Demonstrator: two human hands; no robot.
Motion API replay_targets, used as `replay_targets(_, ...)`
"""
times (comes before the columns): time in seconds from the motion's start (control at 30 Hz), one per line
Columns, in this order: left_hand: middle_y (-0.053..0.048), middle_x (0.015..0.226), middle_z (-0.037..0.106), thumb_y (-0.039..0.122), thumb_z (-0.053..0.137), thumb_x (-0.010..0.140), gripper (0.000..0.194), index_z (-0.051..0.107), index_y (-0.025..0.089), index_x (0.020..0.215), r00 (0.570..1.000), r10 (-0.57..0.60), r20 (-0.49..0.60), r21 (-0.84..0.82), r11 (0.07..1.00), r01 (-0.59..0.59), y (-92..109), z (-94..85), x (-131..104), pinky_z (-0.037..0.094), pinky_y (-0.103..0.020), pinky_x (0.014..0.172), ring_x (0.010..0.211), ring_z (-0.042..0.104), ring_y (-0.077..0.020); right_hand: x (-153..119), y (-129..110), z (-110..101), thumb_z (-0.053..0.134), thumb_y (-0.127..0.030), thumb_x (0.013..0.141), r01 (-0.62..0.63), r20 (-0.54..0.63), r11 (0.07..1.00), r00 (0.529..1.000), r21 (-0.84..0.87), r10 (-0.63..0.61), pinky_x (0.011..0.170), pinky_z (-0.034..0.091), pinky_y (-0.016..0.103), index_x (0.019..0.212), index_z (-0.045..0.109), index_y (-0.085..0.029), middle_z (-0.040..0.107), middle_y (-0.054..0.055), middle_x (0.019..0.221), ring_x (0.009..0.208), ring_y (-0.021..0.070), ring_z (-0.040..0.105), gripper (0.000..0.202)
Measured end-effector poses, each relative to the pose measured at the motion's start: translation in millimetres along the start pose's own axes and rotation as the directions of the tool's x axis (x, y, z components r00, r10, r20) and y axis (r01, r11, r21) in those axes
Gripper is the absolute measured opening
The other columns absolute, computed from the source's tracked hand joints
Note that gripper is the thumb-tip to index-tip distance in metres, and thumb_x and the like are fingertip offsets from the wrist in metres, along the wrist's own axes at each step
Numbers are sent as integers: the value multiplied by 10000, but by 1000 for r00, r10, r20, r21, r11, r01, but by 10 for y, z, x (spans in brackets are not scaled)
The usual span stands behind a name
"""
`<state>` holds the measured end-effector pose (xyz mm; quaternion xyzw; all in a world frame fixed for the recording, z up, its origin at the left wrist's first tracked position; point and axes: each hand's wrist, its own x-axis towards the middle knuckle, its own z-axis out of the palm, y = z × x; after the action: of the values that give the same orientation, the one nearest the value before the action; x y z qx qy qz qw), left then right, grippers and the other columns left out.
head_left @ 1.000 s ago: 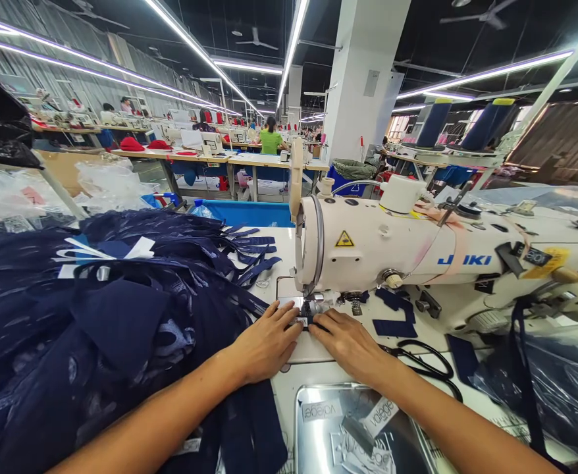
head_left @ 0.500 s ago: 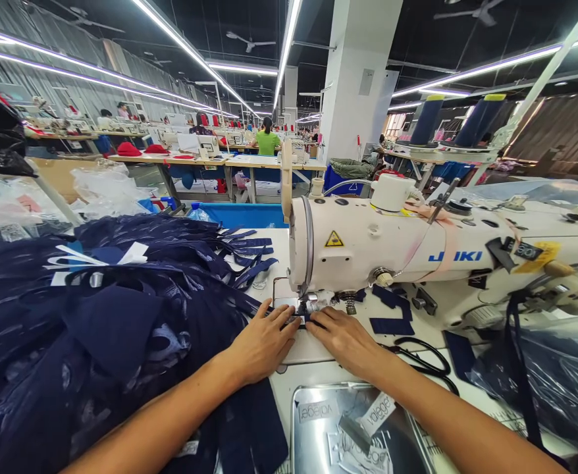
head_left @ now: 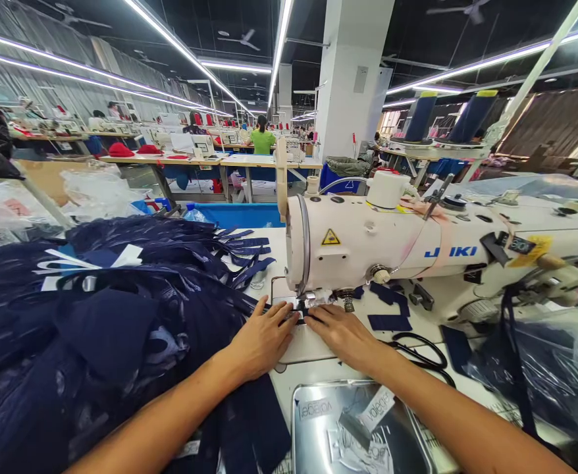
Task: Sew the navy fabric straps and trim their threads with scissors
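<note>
My left hand (head_left: 263, 337) lies with fingers stretched out and flat, pressing a narrow piece of navy fabric (head_left: 301, 320) below the needle of a white sewing machine (head_left: 358, 247). From the other side my right hand (head_left: 342, 334) rests its extended fingers on the same piece, close to the presser foot (head_left: 301, 304). A small gap separates the fingertips of both hands. Most of the fabric piece is hidden under them. Beside my left arm, a big heap of navy fabric strips (head_left: 106, 322) spreads over the table.
A metal tray (head_left: 313, 447) with printed labels (head_left: 378, 408) sits at the near edge. Black scissors (head_left: 424, 352) lie right of my right hand. Navy scraps (head_left: 390, 322) lie under the machine arm. A plastic bag (head_left: 540, 382) is at far right. People work at tables beyond.
The camera view has turned slightly, so the scene sits a little further left. Both hands remain on the fabric by the needle, with barely any finger movement.
</note>
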<state>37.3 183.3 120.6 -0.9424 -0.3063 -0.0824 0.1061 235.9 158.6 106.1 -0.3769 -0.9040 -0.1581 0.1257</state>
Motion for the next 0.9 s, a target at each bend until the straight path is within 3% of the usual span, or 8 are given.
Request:
replay_targets(0.57, -118, 1251, 496, 224, 337, 870, 360, 463, 145, 1197, 1000, -20, 14, -13, 1000, 20, -23, 10, -17, 232, -493, 974, 1166, 424, -249, 15, -15, 40, 458, -23, 798, -42, -18, 999, 999, -15, 42, 816, 489, 343, 1077, 551, -103, 577, 116, 1086, 985, 234, 518, 305)
replay_targets(0.9, -102, 1241, 508, 236, 339, 871, 358, 462, 154, 1196, 1000, -30, -10, 16, 999, 30, -63, 68, 31, 239, -482, 976, 1163, 426, -239, 9, 15, 40, 433, -151, 840, -91, -66, 993, 993, 80, 96, 829, 479, 360, 1073, 577, -96, 581, 119, 1122, 958, 231, 552, 279)
